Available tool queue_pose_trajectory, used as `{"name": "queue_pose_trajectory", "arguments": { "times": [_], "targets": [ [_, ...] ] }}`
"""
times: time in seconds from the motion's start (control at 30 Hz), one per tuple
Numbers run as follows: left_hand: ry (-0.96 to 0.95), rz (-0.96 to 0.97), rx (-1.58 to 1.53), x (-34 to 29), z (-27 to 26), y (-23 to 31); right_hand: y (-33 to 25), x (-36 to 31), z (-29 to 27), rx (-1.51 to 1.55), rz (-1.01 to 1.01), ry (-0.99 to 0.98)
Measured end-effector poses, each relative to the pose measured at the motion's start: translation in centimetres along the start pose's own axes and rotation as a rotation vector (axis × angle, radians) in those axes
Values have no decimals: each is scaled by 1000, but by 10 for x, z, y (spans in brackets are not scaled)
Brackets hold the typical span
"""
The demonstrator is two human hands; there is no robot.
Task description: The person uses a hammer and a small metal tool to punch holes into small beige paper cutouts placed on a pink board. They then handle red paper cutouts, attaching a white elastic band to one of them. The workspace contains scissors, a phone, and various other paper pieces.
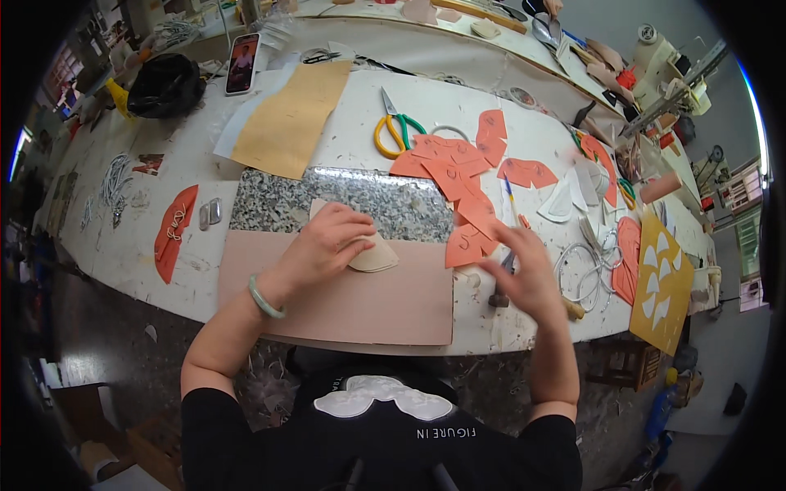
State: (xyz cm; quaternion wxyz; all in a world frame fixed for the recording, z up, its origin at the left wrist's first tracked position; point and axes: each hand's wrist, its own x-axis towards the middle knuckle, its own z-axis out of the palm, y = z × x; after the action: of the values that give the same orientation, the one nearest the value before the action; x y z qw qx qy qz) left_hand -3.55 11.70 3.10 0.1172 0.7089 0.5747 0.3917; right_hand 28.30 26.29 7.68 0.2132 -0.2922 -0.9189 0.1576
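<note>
My left hand point(334, 239), a pale green bangle on its wrist, is closed with bent fingers on a cream-coloured cut piece point(375, 257). That piece lies across a pinkish-brown board point(344, 303) and the speckled granite slab point(278, 200) behind it; the hand covers part of it. Thumb and fingers apart, my right hand point(528, 270) hovers at the slab's right, beside orange-red cut pieces point(465, 245) with pen marks. Nothing shows in its grasp. A tool with a dark end point(499, 296) lies close to the thumb, partly hidden.
Scissors with yellow and green handles point(393, 135) lie behind the slab, near a tan sheet point(295, 119) and a propped phone point(242, 64). Right of my right hand are white cord point(585, 270) and a yellow sheet with white shapes point(661, 278). A black bag point(166, 84) sits far left.
</note>
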Motion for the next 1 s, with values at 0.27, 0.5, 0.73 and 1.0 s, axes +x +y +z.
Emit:
{"name": "queue_pose_trajectory", "arguments": {
  "times": [0.27, 0.5, 0.73, 1.0],
  "targets": [
    [-208, 27, 76, 1, 16, 3, 87, -64, -3, 156, 270, -276],
    [-345, 280, 249, 8, 6, 4, 100, -55, -1, 281, 310, -237],
    [-402, 186, 104, 2, 5, -5, 50, -66, -9, 389, 295, -113],
    [-372, 94, 33, -5, 2, -11, 27, -73, 13, 496, 388, -136]
  ]
}}
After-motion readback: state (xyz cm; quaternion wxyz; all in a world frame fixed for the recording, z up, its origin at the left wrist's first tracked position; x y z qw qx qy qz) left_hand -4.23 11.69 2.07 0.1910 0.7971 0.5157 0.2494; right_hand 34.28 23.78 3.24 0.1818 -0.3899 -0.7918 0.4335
